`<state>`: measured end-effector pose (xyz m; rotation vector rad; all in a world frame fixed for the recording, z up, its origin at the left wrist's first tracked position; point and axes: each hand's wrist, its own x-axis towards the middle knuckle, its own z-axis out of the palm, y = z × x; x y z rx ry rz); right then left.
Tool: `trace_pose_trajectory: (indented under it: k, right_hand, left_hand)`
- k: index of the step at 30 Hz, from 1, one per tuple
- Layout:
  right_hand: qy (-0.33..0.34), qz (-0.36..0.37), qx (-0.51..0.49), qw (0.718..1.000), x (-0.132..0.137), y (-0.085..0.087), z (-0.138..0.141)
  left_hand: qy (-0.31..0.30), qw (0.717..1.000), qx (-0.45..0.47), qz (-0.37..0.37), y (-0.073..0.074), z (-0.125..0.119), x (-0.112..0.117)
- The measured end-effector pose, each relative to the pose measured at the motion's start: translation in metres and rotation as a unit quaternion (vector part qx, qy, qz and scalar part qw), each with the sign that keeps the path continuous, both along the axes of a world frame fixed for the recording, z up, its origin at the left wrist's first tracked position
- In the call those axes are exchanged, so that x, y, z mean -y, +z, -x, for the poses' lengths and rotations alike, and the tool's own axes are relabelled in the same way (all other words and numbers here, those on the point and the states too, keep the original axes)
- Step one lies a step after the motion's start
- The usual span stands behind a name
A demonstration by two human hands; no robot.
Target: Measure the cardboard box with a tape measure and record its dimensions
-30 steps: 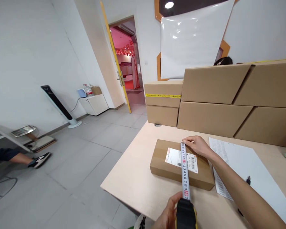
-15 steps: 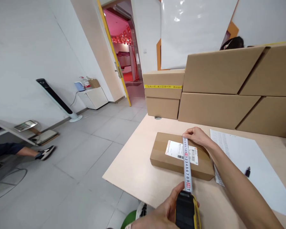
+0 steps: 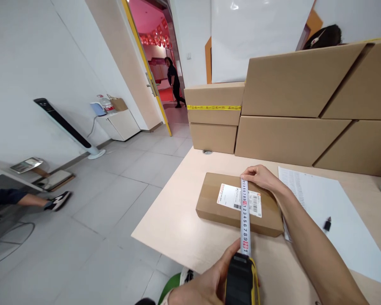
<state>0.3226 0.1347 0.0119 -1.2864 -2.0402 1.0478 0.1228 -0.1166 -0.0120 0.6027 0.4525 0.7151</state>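
One tape measure [image 3: 244, 212] spans box [image 3: 211, 199] edge-to-edge, left hand [image 3: 209, 283] gripping case, right hand [image 3: 260, 177] tip

Table [image 3: 178, 228]: light wood. 6 cardboard cartons [image 3: 285, 142] stand stacked 2 high along its far edge; the upper left one carries a yellow tape band [image 3: 214, 107]. A printed sheet [image 3: 320, 203] lies at the right with a small black pen [image 3: 327, 223] on it. On the floor at the left: a tower fan [image 3: 63, 127] and a white cabinet [image 3: 120, 125] bearing a kettle [image 3: 98, 109]. 1 person [image 3: 174, 82] stands in the doorway.
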Motion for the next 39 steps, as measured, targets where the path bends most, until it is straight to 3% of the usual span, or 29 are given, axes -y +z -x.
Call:
trace_pose_trajectory:
  k: [15, 20, 32, 39]
  right_hand:
    - [-0.002, 0.006, -0.003, 1.0, 0.002, 0.002, 0.001]
    - [0.003, 0.01, -0.006, 1.0, 0.0, -0.002, 0.0]
    - [0.011, 0.008, -0.015, 1.0, -0.001, -0.001, 0.0]
    - [0.008, 0.012, -0.023, 1.0, -0.005, -0.006, -0.001]
  left_hand:
    - [-0.014, 0.998, 0.003, 0.067, 0.015, -0.001, -0.003]
    - [-0.02, 0.998, -0.058, -0.021, 0.023, 0.002, -0.007]
    - [-0.026, 0.995, -0.061, -0.075, 0.037, 0.001, -0.01]
    - [-0.042, 0.994, -0.076, -0.064, 0.031, 0.005, -0.013]
